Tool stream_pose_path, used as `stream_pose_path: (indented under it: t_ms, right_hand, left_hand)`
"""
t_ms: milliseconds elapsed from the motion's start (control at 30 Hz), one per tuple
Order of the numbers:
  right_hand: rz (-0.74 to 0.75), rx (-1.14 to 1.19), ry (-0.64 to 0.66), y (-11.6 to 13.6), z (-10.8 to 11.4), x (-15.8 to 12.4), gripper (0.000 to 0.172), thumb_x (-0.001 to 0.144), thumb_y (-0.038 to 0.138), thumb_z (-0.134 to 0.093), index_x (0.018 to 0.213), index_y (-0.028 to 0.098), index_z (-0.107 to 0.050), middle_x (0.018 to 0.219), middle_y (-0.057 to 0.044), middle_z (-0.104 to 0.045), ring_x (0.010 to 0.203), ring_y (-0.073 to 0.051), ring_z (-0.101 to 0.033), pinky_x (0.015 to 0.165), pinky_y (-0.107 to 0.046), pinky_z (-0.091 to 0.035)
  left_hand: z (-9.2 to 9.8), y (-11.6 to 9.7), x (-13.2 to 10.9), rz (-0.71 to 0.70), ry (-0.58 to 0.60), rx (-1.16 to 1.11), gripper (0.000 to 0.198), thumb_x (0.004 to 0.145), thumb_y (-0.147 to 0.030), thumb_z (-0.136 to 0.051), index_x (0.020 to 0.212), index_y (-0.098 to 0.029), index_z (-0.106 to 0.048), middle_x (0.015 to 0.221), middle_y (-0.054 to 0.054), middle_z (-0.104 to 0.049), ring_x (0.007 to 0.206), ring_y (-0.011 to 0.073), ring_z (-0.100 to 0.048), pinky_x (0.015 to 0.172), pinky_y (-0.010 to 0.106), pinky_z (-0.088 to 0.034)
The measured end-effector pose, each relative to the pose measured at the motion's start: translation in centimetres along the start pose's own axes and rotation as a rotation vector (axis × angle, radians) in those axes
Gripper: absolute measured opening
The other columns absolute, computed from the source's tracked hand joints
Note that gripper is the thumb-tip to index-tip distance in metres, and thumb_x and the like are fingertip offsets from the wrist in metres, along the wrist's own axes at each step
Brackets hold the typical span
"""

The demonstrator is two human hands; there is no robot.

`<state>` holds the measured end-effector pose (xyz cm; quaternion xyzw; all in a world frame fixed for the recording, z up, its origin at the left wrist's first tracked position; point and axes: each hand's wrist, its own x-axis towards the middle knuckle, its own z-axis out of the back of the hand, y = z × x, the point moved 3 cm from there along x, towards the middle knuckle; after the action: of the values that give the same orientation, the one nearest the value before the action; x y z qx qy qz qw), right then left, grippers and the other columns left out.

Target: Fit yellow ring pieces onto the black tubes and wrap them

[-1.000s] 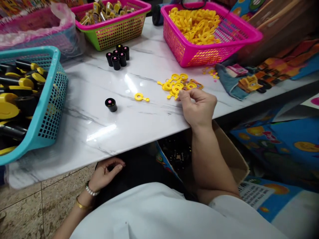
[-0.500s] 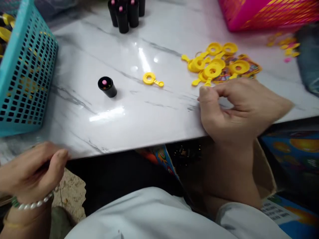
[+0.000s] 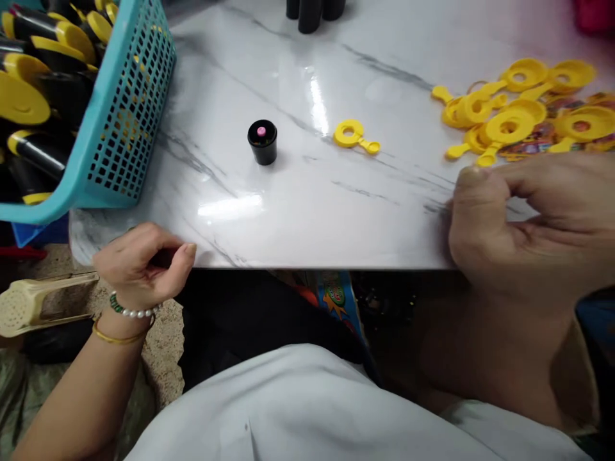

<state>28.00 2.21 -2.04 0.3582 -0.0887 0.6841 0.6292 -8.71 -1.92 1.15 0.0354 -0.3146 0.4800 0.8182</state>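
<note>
Yellow plastic ring tabs (image 3: 473,109) lie heaped far right on our white marble table (image 3: 298,211), just beyond our right hand (image 3: 523,230), curled thumb-to-fingers; whether it pinches one we cannot tell. Best we take single tabs by the stem.

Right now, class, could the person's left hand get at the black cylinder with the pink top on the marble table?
Probably yes: the left hand is at the marble table's edge, nothing between it and the black pink-topped cylinder.
</note>
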Motion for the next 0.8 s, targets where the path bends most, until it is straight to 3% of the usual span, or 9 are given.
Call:
stream_pose_path:
  t_ms: [133, 267, 400, 500, 533, 667, 800]
  right_hand:
    - [0.183, -0.08, -0.131, 0.6, -0.3, 0.5, 0.041, 0.087, 0.043, -0.049, 0.053, 0.022, -0.039, 0.049, 0.001, -0.038, 0.051, -0.014, -0.041, 0.053, -0.031, -0.024]
    - [0.231, -0.003, -0.228, 0.6, -0.3, 1.1, 0.037, 0.08, 0.04, -0.054, 0.049, 0.024, -0.041, 0.044, -0.001, -0.049, 0.045, -0.015, -0.045, 0.047, -0.031, -0.027]
    - [0.263, 0.147, -0.247, 2.1, 0.5, 0.8, 0.03, 0.073, 0.037, -0.063, 0.05, 0.027, -0.049, 0.042, -0.001, -0.054, 0.039, -0.019, -0.051, 0.04, -0.032, -0.032]
    - [0.278, 0.332, -0.112, 5.0, 0.8, -0.8, 0.013, 0.08, 0.032, -0.063, 0.067, 0.032, -0.061, 0.059, -0.001, -0.067, 0.053, -0.027, -0.065, 0.049, -0.038, -0.046]
    - [0.302, 0.394, -0.005, 6.2, 0.6, -1.6, 0.008, 0.082, 0.029, -0.062, 0.075, 0.033, -0.062, 0.07, -0.003, -0.071, 0.063, -0.03, -0.069, 0.057, -0.042, -0.051]
    - [0.595, 0.865, 0.346, 12.0, -0.3, -6.1, 0.022, 0.077, 0.012, -0.065, 0.083, 0.032, -0.058, 0.069, -0.002, -0.066, 0.062, -0.029, -0.064, 0.065, -0.047, -0.052]
    - [0.838, 1.046, 0.556, 16.5, -2.9, -10.5, 0.023, 0.078, 0.005, -0.062, 0.078, 0.027, -0.056, 0.064, -0.001, -0.061, 0.059, -0.023, -0.058, 0.063, -0.042, -0.051]
  left_hand:
    - [-0.4, -0.3, 0.1, 0.033, 0.004, -0.014, 0.023, 0.074, -0.027, -0.07, 0.058, -0.017, -0.058, 0.047, -0.005, -0.05, 0.043, 0.0061, -0.041, 0.043, 0.02, -0.031]
    - [-0.6, -0.7, -0.4, 0.084, -0.055, -0.021, 0.028, 0.078, -0.031, -0.065, 0.056, -0.017, -0.055, 0.047, -0.004, -0.049, 0.045, 0.0083, -0.043, 0.046, 0.022, -0.033]
    - [-0.8, -0.9, -1.4, 0.029, -0.143, -0.012, 0.03, 0.082, -0.034, -0.061, 0.058, -0.019, -0.054, 0.049, -0.002, -0.051, 0.048, 0.0102, -0.046, 0.049, 0.023, -0.034]
    - [-1.3, -0.9, -2.1, -0.009, -0.235, 0.034, 0.032, 0.082, -0.039, -0.057, 0.057, -0.02, -0.051, 0.049, -0.001, -0.052, 0.048, 0.0118, -0.047, 0.05, 0.025, -0.035]
    - [-1.6, -0.8, -2.3, -0.014, -0.257, 0.055, 0.033, 0.082, -0.04, -0.056, 0.057, -0.021, -0.05, 0.05, 0.0, -0.052, 0.048, 0.0122, -0.048, 0.05, 0.026, -0.035]
    - [-2.7, -0.3, -2.8, 0.023, -0.27, 0.136, 0.035, 0.081, -0.046, -0.055, 0.056, -0.022, -0.047, 0.052, 0.0, -0.053, 0.049, 0.013, -0.051, 0.049, 0.027, -0.035]
    - [-3.5, 0.1, -3.1, 0.091, -0.15, 0.169, 0.039, 0.08, -0.051, -0.056, 0.056, -0.023, -0.044, 0.054, 0.001, -0.052, 0.053, 0.0145, -0.053, 0.049, 0.029, -0.034]
